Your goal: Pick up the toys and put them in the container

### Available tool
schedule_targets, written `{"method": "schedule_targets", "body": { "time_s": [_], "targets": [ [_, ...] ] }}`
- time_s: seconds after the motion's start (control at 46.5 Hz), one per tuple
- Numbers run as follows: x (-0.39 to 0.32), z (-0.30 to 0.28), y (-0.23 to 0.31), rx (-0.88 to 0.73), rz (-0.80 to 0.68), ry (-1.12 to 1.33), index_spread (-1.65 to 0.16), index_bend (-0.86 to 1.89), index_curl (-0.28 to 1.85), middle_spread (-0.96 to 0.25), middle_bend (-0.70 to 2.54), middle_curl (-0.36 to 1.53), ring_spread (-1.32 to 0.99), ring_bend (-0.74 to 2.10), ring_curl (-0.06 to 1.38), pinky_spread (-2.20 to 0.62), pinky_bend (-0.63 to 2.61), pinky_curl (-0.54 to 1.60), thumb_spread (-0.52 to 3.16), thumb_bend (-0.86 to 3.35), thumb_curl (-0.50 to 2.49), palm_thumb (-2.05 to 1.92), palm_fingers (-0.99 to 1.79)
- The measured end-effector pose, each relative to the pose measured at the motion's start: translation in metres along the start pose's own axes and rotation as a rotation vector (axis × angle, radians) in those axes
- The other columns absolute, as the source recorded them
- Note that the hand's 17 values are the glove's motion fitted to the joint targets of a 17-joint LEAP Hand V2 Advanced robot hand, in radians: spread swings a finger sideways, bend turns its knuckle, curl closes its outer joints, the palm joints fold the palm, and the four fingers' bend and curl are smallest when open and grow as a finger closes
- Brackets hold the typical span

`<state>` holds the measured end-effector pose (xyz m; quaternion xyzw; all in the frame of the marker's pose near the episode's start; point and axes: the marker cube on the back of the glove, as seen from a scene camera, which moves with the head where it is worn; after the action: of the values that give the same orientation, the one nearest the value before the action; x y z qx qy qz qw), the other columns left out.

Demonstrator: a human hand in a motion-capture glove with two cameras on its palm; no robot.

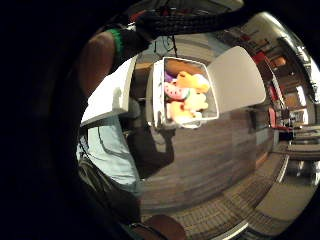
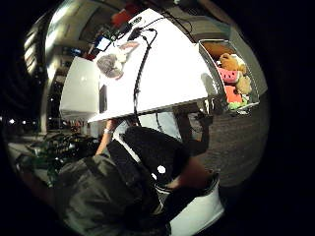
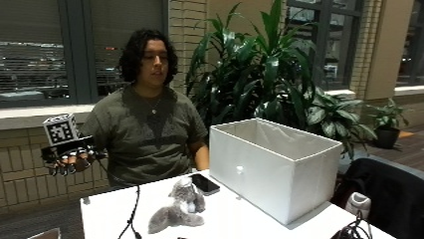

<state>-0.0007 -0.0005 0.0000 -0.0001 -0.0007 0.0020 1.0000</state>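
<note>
A person sat behind a white table (image 3: pixel 245 219), with the gloved right hand (image 3: pixel 66 162) raised out to the side of the body, well clear of the tabletop and holding nothing. Its fingers hung loosely curled downward, slightly apart, pinching nothing.

The white container (image 3: pixel 271 167), a tall open-topped fabric box, stood on the table at the person's left. From the outside view its inside was hidden; the palm views looked down into it and showed it already holding several plush toys (image 1: pixel 187 97): a yellow one, an orange-brown one and a watermelon-slice one (image 2: pixel 229 76) among them, piled against each other.

One toy was still out on the table: a grey plush rabbit (image 3: pixel 177 206), lying on its side just beside the container, between it and the table's front edge. Its long axis ran roughly from the front edge toward the person, with the head end nearer the person and the bushy tail end toward the front edge. In the thumb-side palm view its pinkish ear pointed toward the container.

A black phone (image 3: pixel 205 183) lay flat just behind the rabbit, near the container's corner. A black cable (image 3: pixel 132 209) trailed across the tabletop on the rabbit's other side, away from the container. The person's bare hand was hidden behind the container.
</note>
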Motion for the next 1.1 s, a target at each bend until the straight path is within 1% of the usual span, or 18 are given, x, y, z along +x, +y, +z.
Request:
{"method": "schedule_targets", "body": {
  "time_s": [0.086, 0.129, 0.215, 0.258, 0.28, 0.366, 0.452, 0.538, 0.602, 0.667, 0.731, 0.839, 0.904, 0.99, 1.011, 1.054, 1.076, 1.097],
  "targets": [
    [-0.005, -0.001, -0.006, 0.001, 0.019, -0.008, -0.21, 0.16, 0.06, -0.06, 0.15, 0.04, -0.08, 0.27, 0.06, 0.01, 0.54, 0.15, 0.55, -0.08, 0.02, -0.11, 0.23],
    [-0.01, 0.0, -0.011, 0.031, 0.027, -0.014, -0.24, 0.16, 0.07, -0.06, 0.16, 0.05, -0.09, 0.28, 0.07, 0.02, 0.57, 0.17, 0.63, -0.08, 0.03, -0.11, 0.21],
    [-0.016, -0.001, -0.032, 0.149, -0.044, -0.017, -0.28, 0.17, 0.1, -0.08, 0.17, 0.07, -0.11, 0.31, 0.09, 0.02, 0.6, 0.2, 0.76, -0.08, 0.05, -0.12, 0.18],
    [-0.021, -0.002, -0.04, 0.165, -0.063, -0.021, -0.29, 0.17, 0.11, -0.08, 0.18, 0.08, -0.12, 0.32, 0.1, 0.02, 0.62, 0.21, 0.8, -0.08, 0.05, -0.12, 0.17],
    [-0.024, -0.002, -0.042, 0.151, -0.06, -0.024, -0.3, 0.17, 0.12, -0.08, 0.18, 0.09, -0.12, 0.32, 0.11, 0.02, 0.62, 0.22, 0.82, -0.08, 0.06, -0.12, 0.16],
    [-0.048, 0.0, -0.047, 0.012, -0.047, -0.035, -0.32, 0.17, 0.14, -0.08, 0.18, 0.11, -0.14, 0.36, 0.12, 0.02, 0.64, 0.23, 0.88, -0.09, 0.07, -0.12, 0.16],
    [-0.088, 0.01, -0.074, -0.012, -0.13, -0.06, -0.33, 0.17, 0.15, -0.09, 0.18, 0.13, -0.15, 0.4, 0.14, 0.02, 0.66, 0.25, 0.91, -0.09, 0.08, -0.12, 0.18],
    [-0.128, 0.028, -0.111, -0.001, -0.283, -0.102, -0.34, 0.18, 0.17, -0.09, 0.18, 0.15, -0.16, 0.42, 0.15, 0.02, 0.67, 0.26, 0.94, -0.09, 0.09, -0.12, 0.17],
    [-0.153, 0.038, -0.142, -0.021, -0.378, -0.132, -0.35, 0.18, 0.19, -0.09, 0.18, 0.16, -0.16, 0.43, 0.16, 0.02, 0.69, 0.27, 0.95, -0.09, 0.1, -0.12, 0.16],
    [-0.178, 0.046, -0.179, -0.06, -0.442, -0.154, -0.36, 0.23, 0.22, -0.09, 0.14, 0.16, -0.16, 0.37, 0.15, 0.01, 0.73, 0.29, 0.97, -0.08, 0.1, -0.12, 0.1],
    [-0.2, 0.056, -0.213, -0.062, -0.478, -0.152, -0.37, 0.23, 0.23, -0.09, 0.15, 0.16, -0.16, 0.35, 0.15, 0.01, 0.76, 0.3, 0.98, -0.08, 0.11, -0.11, 0.07],
    [-0.231, 0.079, -0.259, -0.055, -0.517, -0.115, -0.37, 0.13, 0.23, -0.08, 0.2, 0.19, -0.15, 0.34, 0.16, 0.01, 0.8, 0.32, 0.98, -0.07, 0.12, -0.09, -0.02],
    [-0.246, 0.095, -0.278, -0.072, -0.532, -0.083, -0.36, 0.12, 0.21, -0.08, 0.2, 0.21, -0.14, 0.33, 0.16, 0.01, 0.8, 0.32, 0.96, -0.07, 0.14, -0.08, -0.06],
    [-0.259, 0.112, -0.292, -0.054, -0.548, -0.056, -0.37, 0.11, 0.21, -0.09, 0.23, 0.23, -0.14, 0.34, 0.17, 0.02, 0.79, 0.32, 0.94, -0.07, 0.15, -0.08, -0.04],
    [-0.263, 0.116, -0.294, -0.037, -0.554, -0.043, -0.38, 0.15, 0.21, -0.1, 0.26, 0.25, -0.15, 0.37, 0.18, 0.02, 0.75, 0.3, 0.93, -0.07, 0.16, -0.07, 0.02],
    [-0.269, 0.121, -0.296, 0.01, -0.571, -0.01, -0.39, 0.22, 0.23, -0.11, 0.24, 0.25, -0.15, 0.36, 0.17, 0.02, 0.73, 0.3, 0.93, -0.07, 0.16, -0.07, 0.06],
    [-0.272, 0.123, -0.296, 0.034, -0.579, 0.004, -0.4, 0.34, 0.28, -0.11, 0.2, 0.24, -0.16, 0.33, 0.17, 0.02, 0.72, 0.3, 0.94, -0.06, 0.17, -0.06, 0.12],
    [-0.275, 0.124, -0.297, 0.056, -0.586, 0.012, -0.4, 0.37, 0.27, -0.11, 0.18, 0.24, -0.16, 0.32, 0.16, 0.02, 0.72, 0.29, 0.95, -0.05, 0.17, -0.06, 0.13]
  ]
}}
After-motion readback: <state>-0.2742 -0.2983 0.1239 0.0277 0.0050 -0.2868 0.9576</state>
